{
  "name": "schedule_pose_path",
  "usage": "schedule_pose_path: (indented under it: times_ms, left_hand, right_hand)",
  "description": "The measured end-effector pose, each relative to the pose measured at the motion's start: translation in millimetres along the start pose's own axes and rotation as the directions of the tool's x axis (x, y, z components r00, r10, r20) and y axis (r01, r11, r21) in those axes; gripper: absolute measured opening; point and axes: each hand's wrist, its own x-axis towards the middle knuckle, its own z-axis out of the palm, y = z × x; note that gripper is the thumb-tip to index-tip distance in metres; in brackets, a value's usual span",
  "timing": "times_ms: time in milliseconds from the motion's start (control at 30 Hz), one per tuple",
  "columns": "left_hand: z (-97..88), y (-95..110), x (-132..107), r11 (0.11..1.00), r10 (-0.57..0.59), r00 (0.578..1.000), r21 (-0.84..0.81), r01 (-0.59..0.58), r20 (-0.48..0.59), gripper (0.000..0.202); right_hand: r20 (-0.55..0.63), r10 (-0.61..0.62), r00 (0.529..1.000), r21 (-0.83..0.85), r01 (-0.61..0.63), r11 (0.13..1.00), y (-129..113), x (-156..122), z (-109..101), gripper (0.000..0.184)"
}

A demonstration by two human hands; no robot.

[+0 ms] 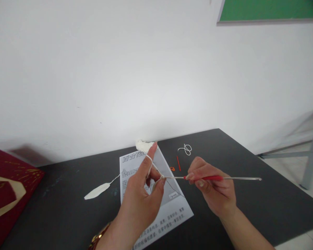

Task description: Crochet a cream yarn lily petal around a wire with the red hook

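White yarn (156, 167) runs over the raised index finger of my left hand (143, 191), whose thumb and other fingers pinch a small bit of yarn work. In my right hand (214, 187) is a double-ended crochet hook (241, 178) with a red grip, held like a pen. Its left tip reaches the yarn at my left fingertips. A thin wire (175, 190) trails down from that pinch over a printed sheet (169, 220). A white leaf-shaped piece (97, 191) with a twisted stem lies left of the sheet.
A bundle of white yarn (143, 146) sits against the wall. A red plastic needle (178, 164), an orange stitch marker (172, 168) and a loop of white yarn (187, 149) lie on the black table (263, 205). A dark red bag or box (13, 173) stands at the left.
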Motion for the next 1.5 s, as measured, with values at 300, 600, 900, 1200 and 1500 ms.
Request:
schedule_pose_path:
  times_ms: [300,600,900,1200,1500]
  left_hand:
    - [-2.9,1.4,1.0,0.975,0.073,0.997,0.210,-0.076,0.019,0.068]
    - [3.5,-5.2,3.4,0.999,0.008,0.997,0.052,-0.004,-0.075,0.063]
    - [7.3,-12.1,9.5,0.991,-0.058,0.993,-0.124,0.045,-0.101,0.056]
    - [5.1,-12.4,7.5,0.998,-0.059,0.990,-0.014,0.058,-0.130,0.059]
    - [11.8,-14.9,-0.5,0.981,0.029,0.977,-0.179,-0.068,-0.211,0.065]
  right_hand:
    - [0.226,-0.196,0.954,-0.223,0.246,0.943,-8.3,3.2,0.9,0.034]
    - [0.120,-0.060,0.991,-0.222,0.085,0.971,-3.8,0.7,0.8,0.034]
    - [0.390,-0.378,0.840,-0.479,0.536,0.696,-3.3,-1.4,8.8,0.056]
    - [0.563,-0.320,0.762,-0.588,0.641,0.493,-5.6,-8.2,5.4,0.046]
    - [0.495,-0.346,0.797,-0.654,0.604,0.455,-10.7,-13.3,8.2,0.031]
